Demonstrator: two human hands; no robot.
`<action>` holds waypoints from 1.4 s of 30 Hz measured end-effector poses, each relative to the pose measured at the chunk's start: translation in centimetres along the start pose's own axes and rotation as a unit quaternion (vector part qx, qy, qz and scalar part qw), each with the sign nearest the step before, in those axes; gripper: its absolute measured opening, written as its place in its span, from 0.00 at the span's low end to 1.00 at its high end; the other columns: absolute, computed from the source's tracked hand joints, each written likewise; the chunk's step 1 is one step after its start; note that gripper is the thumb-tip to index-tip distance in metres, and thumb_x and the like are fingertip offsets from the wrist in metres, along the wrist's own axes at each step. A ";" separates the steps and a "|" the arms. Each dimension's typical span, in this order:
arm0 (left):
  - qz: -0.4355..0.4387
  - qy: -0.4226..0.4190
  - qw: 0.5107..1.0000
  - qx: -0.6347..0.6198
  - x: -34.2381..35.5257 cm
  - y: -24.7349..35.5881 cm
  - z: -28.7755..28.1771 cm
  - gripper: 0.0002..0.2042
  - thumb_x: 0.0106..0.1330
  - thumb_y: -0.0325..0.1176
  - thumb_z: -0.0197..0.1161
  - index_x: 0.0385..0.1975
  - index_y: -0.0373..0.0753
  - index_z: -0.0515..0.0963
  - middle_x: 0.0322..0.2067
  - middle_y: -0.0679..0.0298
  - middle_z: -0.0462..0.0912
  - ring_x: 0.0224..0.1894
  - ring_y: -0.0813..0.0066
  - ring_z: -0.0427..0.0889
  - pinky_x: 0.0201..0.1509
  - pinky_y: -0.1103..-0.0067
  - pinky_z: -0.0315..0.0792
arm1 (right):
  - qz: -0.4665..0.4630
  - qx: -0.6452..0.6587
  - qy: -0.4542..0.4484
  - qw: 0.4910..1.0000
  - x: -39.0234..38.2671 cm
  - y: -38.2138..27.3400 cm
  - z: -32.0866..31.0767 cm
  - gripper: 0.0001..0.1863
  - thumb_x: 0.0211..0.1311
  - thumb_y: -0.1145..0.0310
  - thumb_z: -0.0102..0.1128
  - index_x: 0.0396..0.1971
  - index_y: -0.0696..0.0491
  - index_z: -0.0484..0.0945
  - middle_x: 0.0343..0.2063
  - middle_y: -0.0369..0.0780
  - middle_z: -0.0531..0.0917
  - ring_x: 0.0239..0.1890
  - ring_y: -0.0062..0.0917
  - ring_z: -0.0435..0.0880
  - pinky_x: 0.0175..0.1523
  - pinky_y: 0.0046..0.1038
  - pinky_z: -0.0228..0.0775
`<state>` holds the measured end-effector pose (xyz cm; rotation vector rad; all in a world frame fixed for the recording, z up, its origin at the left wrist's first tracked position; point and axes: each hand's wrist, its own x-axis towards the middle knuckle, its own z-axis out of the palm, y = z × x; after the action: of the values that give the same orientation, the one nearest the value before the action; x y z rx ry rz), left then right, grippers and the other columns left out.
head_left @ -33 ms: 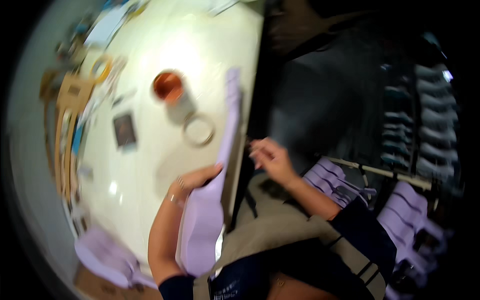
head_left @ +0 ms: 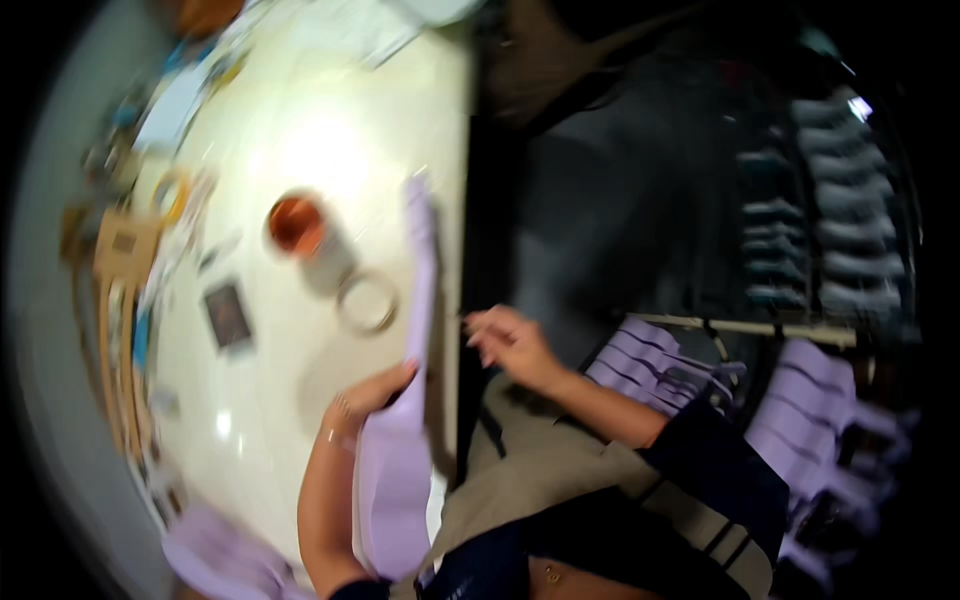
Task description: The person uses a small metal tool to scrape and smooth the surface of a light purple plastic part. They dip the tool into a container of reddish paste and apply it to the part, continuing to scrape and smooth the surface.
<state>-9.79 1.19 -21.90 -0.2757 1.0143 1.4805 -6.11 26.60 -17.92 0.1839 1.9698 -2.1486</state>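
A light purple ukulele (head_left: 395,480) lies lengthwise near the right edge of the table, its neck pointing away from me. My left hand (head_left: 375,392) is wrapped round it where the neck meets the body, and my left forearm runs along its side. My right hand (head_left: 510,345) hovers just past the table edge, apart from the ukulele. Its fingers are bent and drawn together; blur hides whether anything small is between them. Left of the neck, a pale ring of tape (head_left: 367,302) and an orange-brown cup (head_left: 297,225) rest on the white table (head_left: 270,350).
More purple ukuleles stand in rows on racks to the right (head_left: 800,415), and others (head_left: 225,555) are at the lower left. A dark flat card (head_left: 228,316), a yellow tape roll (head_left: 171,197) and a cardboard piece (head_left: 125,245) lie along the table's left side.
The whole view has shifted, so the table and its things appear further left and lower. Both hands keep nearly the same pose, the left still on the ukulele.
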 end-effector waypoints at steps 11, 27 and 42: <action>0.071 0.065 0.986 0.137 1.4 -0.3 -3.1 0.48 0.63 0.30 0.61 0.71 0.60 0.28 0.37 0.56 0.78 0.32 0.74 0.76 0.31 0.81 0.70 | 0.019 -0.064 -0.014 0.998 -0.3 2.4 -0.4 0.14 0.69 0.68 0.53 0.50 0.56 0.77 0.36 0.37 0.79 0.23 0.16 0.75 0.31 0.20 0.69; 0.089 -0.077 0.991 -0.059 -1.1 -0.9 -3.9 0.26 0.67 0.57 0.54 0.51 0.40 0.64 0.34 0.58 0.78 0.31 0.66 0.83 0.39 0.66 0.81 | 0.040 -0.052 -0.118 0.991 -0.3 0.4 2.2 0.14 0.71 0.69 0.50 0.47 0.61 0.77 0.34 0.38 0.78 0.23 0.15 0.74 0.28 0.15 0.65; 0.117 -0.137 0.982 -0.055 1.7 -2.0 -3.1 0.28 0.69 0.57 0.52 0.58 0.41 0.66 0.40 0.65 0.77 0.38 0.81 0.77 0.41 0.79 0.77 | 0.101 -0.175 -0.231 0.952 1.5 -3.4 5.1 0.14 0.62 0.73 0.59 0.47 0.50 0.82 0.32 0.36 0.79 0.28 0.19 0.77 0.34 0.21 0.70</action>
<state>-9.54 -0.12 -25.73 -0.0275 0.7632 1.7361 -8.12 21.65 -14.48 -0.1575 1.9072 -1.5113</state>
